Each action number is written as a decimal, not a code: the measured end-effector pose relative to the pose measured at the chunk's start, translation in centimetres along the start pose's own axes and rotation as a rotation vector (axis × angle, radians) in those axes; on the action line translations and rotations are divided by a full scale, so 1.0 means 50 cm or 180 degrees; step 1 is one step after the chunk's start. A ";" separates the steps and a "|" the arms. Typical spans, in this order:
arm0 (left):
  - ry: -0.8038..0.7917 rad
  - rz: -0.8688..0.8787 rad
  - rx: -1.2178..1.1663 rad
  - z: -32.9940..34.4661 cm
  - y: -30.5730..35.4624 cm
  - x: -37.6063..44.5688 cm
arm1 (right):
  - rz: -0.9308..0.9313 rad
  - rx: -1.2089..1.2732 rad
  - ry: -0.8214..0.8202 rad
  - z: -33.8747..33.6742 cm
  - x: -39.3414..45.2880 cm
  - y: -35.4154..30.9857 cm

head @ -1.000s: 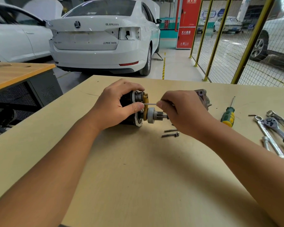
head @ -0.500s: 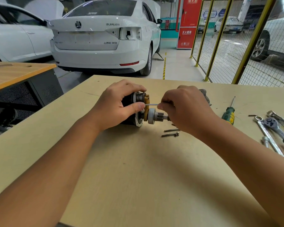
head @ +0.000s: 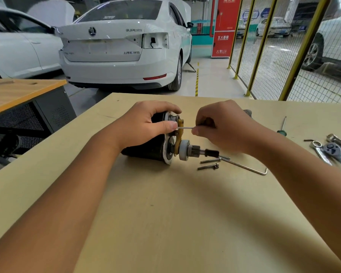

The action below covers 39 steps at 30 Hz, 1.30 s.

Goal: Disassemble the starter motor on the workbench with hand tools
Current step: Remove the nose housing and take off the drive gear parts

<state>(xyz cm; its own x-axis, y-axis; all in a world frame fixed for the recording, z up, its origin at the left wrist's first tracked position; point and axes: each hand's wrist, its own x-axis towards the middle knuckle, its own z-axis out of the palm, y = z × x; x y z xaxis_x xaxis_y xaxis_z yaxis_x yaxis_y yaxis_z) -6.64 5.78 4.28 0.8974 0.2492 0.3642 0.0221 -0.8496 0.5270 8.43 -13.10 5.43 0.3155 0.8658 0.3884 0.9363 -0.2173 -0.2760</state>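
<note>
The starter motor point(head: 156, 142) is lying on its side near the middle of the workbench point(head: 165, 223), pinion gear point(head: 193, 150) pointing toward 3 o'clock. The left hand point(head: 144, 127) is gripping the black body from above, thumb pressing by the yellow fork lever point(head: 179, 133). The right hand point(head: 222, 129) is pinching a thin metal rod point(head: 185, 128) that is reaching into the motor's open end. Two bolts point(head: 209, 164) and a hex key point(head: 248, 168) are lying at the motor's 4 o'clock; a screwdriver point(head: 282, 128) and ratchet wrench point(head: 337, 154) are lying toward 3 o'clock.
</note>
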 end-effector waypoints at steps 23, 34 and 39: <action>-0.0113 -0.0591 0.0111 0.020 0.017 -0.021 | 0.0342 0.1543 0.0373 0.111 -0.064 -0.005; -0.0738 -0.0352 -0.0305 -0.009 0.023 -0.034 | -0.0835 -0.0466 0.0488 0.073 -0.088 -0.050; -0.0626 0.0083 -0.0397 -0.012 0.018 -0.053 | -0.0665 -0.0238 0.0522 0.081 -0.094 -0.061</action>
<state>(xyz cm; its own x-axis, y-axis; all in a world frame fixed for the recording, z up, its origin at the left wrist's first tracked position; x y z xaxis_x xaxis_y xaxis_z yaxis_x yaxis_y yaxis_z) -9.24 4.63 4.25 0.9658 0.1221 0.2286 -0.0459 -0.7876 0.6145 3.47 -14.69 0.86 0.1293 0.8121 0.5690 0.9906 -0.0795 -0.1116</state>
